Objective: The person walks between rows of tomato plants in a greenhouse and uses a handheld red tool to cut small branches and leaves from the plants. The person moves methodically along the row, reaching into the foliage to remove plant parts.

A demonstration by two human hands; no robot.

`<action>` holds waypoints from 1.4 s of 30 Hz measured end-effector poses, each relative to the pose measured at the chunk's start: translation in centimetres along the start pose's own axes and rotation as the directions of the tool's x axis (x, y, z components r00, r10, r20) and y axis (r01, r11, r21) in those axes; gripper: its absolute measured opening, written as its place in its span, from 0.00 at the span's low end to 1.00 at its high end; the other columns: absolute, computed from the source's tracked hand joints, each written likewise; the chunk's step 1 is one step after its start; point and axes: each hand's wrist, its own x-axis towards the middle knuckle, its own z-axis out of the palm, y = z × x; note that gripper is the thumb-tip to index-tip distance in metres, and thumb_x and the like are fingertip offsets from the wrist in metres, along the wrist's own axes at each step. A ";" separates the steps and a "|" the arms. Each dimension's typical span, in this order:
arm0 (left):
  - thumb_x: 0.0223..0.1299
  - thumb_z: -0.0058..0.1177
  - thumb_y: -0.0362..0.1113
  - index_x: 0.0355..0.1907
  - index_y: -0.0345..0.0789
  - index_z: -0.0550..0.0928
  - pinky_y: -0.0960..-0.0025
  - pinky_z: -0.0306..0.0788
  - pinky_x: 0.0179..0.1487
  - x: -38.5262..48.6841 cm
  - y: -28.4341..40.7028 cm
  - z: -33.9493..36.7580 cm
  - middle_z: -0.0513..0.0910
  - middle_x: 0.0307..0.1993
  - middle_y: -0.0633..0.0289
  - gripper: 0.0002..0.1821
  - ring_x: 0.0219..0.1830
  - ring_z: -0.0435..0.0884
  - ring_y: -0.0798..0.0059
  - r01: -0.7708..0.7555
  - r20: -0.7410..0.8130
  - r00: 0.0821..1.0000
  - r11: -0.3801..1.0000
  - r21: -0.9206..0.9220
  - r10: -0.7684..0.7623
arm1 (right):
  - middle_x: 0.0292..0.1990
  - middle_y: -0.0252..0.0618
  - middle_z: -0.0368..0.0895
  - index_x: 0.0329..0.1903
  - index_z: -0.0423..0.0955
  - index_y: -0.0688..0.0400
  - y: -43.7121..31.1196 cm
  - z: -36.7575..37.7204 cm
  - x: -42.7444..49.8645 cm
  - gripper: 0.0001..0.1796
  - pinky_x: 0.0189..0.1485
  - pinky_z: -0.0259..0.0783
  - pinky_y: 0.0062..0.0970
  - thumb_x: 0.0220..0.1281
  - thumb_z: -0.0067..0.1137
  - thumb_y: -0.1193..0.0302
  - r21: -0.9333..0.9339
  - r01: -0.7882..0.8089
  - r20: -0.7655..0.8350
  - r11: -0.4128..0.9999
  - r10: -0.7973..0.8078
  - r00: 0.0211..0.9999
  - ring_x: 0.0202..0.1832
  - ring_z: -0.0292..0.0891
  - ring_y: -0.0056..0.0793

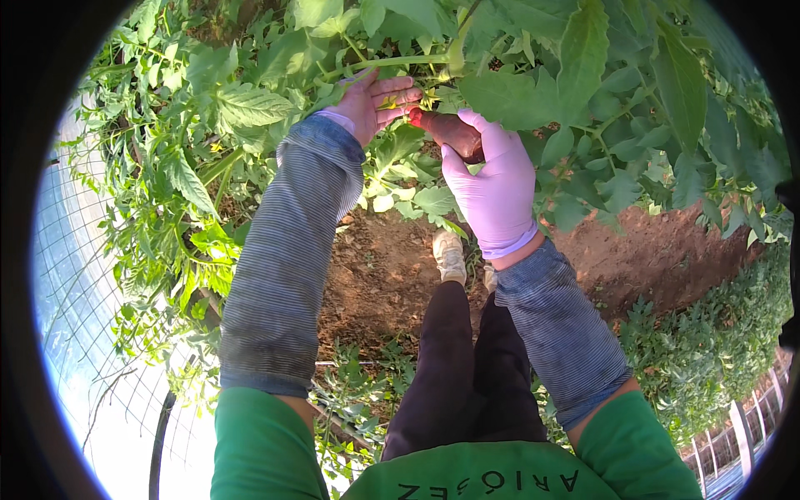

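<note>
My right hand (490, 178), in a pale purple glove, grips a small reddish-brown squeeze bottle (451, 132). Its bright red tip points left, close to the fingertips of my left hand (375, 103). That hand is palm up with its fingers extended, stained reddish at the tips, and a purple cuff shows at the wrist. Small yellow tomato flowers (389, 102) lie over its fingers, and more yellow flowers (429, 97) hang just above the bottle's tip. A thick green tomato stem (406, 60) runs right above both hands.
Broad tomato leaves (512, 100) crowd the top and right. Bare brown soil (381, 269) lies around my shoes (450, 253). Wire mesh (69, 250) stands along the left before bright plastic sheeting. Another row of low plants (706, 350) grows at lower right, near a pale fence (740, 431).
</note>
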 end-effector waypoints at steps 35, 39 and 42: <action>0.68 0.26 0.49 0.65 0.43 0.57 0.61 0.51 0.65 -1.6 -5.0 -1.3 0.63 0.60 0.52 0.25 0.62 0.59 0.66 -0.080 -0.329 0.940 0.996 0.036 0.087 | 0.45 0.38 0.73 0.54 0.63 0.61 -0.8 -12.1 -11.1 0.23 0.46 0.69 0.25 0.53 0.53 0.81 0.721 -0.655 0.438 0.228 0.583 0.685 0.46 0.71 0.23; 0.65 0.34 0.51 0.67 0.40 0.54 0.60 0.35 0.70 -10.9 -9.0 3.8 0.51 0.69 0.60 0.31 0.71 0.44 0.67 -0.288 -0.400 0.895 0.940 -0.182 0.197 | 0.45 0.39 0.74 0.54 0.64 0.60 -0.1 -17.3 -15.4 0.21 0.44 0.70 0.27 0.56 0.51 0.76 0.794 -0.607 0.429 -0.006 0.713 0.554 0.44 0.72 0.25; 0.63 0.43 0.43 0.63 0.34 0.63 0.67 0.46 0.68 -13.6 -17.7 3.3 0.62 0.64 0.60 0.28 0.67 0.56 0.69 -0.241 -0.414 0.889 0.969 -0.059 0.196 | 0.44 0.38 0.74 0.54 0.64 0.59 0.3 -20.9 -17.9 0.20 0.43 0.70 0.28 0.56 0.50 0.76 0.843 -0.533 0.399 -0.068 0.744 0.536 0.42 0.72 0.25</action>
